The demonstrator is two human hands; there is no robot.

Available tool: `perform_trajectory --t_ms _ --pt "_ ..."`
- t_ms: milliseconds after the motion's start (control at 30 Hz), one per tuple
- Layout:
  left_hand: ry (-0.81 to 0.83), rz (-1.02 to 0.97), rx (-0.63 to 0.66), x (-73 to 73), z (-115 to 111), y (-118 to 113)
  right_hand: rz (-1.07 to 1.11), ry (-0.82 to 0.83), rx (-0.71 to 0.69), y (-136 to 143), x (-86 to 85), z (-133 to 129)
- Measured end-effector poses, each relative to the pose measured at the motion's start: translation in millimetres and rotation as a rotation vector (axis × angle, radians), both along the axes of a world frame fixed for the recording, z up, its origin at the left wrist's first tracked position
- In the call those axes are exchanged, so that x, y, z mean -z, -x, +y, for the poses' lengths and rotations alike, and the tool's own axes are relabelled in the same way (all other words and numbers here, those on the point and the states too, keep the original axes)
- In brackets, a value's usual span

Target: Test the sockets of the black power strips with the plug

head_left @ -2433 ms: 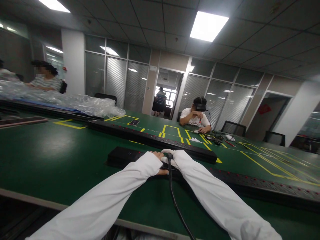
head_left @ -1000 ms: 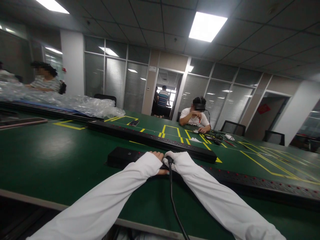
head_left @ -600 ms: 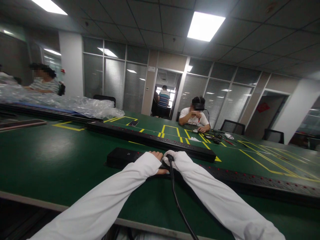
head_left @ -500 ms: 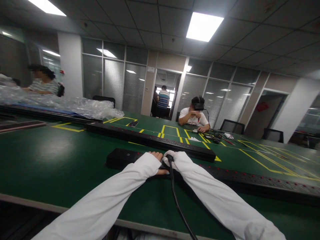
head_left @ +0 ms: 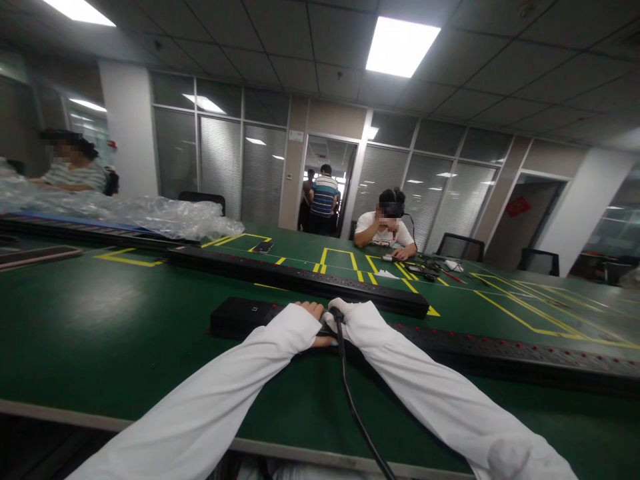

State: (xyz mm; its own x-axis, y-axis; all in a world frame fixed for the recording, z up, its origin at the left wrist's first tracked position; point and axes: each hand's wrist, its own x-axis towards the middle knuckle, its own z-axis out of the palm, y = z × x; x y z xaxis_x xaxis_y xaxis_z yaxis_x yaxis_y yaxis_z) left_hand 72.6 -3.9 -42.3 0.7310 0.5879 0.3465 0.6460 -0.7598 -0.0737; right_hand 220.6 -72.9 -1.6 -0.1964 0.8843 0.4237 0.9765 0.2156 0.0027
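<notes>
A long black power strip (head_left: 500, 353) with red dots lies across the green table (head_left: 165, 353). My left hand (head_left: 317, 319) is wrapped round the strip near its left part. Beside it, my right hand (head_left: 340, 317), in a white glove, is closed on the plug end of a black cable (head_left: 350, 393), right at the strip. The cable runs down over the table's front edge. Whether the plug sits in a socket is hidden by the fingers. Behind both hands lies a second black strip (head_left: 300, 277).
Clear plastic wrap (head_left: 165, 217) lies over more strips at the left. A phone (head_left: 263, 247) rests on the table's far part. Across the table a person (head_left: 385, 227) sits near a heap of cables (head_left: 425, 270). Other people are at the left and in the doorway.
The view has shifted slightly, moving the background a little left. Both hands keep their places on the strip and cable.
</notes>
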Motion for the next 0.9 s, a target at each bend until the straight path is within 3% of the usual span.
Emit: perform_trajectory --t_ms 467,900 --pt "-0.002 0.000 0.017 -9.7 -10.6 5.3 0.020 0.123 -0.077 -14.2 4.8 8.3" --pt "0.002 -0.008 0.017 -8.8 -9.7 4.4 0.029 0.039 -0.088 -15.3 13.4 12.3"
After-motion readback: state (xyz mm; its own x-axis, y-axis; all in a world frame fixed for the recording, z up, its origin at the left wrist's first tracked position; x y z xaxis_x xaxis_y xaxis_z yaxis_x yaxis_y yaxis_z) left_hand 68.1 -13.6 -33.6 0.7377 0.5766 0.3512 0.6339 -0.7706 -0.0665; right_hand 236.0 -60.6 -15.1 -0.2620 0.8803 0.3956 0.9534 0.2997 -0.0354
